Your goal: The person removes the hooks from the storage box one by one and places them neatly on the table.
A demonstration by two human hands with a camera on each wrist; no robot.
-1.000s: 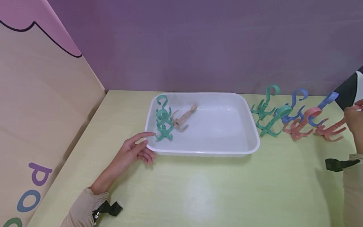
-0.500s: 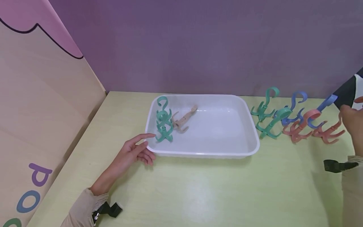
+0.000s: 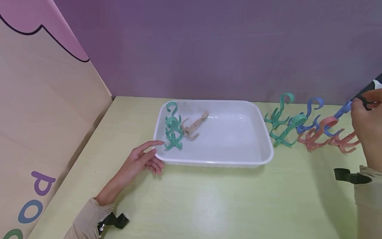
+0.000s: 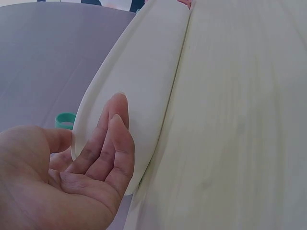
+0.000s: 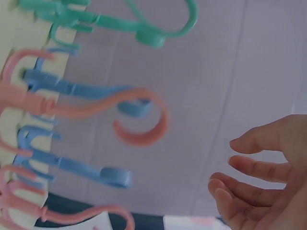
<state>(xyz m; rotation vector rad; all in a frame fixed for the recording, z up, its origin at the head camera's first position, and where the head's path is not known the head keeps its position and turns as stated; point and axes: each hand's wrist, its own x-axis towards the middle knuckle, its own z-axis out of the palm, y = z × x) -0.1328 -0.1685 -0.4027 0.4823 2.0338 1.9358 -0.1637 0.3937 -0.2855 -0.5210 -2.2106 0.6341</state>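
Note:
My left hand [image 3: 143, 157] holds the front-left corner of a white plastic tray [image 3: 215, 162], straddling its rim; in the left wrist view several fingers [image 4: 122, 153] lie along the outer wall. Inside the tray, green multi-claw hanging hooks [image 3: 173, 122] lie in a row at the left, beside a beige hook [image 3: 194, 125]. At the right edge, my right hand [image 3: 368, 132] is raised beside the hooks on the table, its fingers loosely bent and holding nothing. Nearest it are a pink hook [image 3: 344, 142] and a blue hook [image 3: 343, 110], both partly covered by the hand in the head view.
Right of the tray stand two green hooks [image 3: 287, 127], another blue hook [image 3: 310, 108] and another pink hook [image 3: 317, 134], set close together. A purple wall panel [image 3: 209, 49] rises behind the pale table [image 3: 209, 199]. A decorated panel [image 3: 50, 99] borders the left side.
My right hand has let go of the right pink hook, which now stands among the others slightly further left. The hand has risen and shifted left. The left hand stays at the tray.

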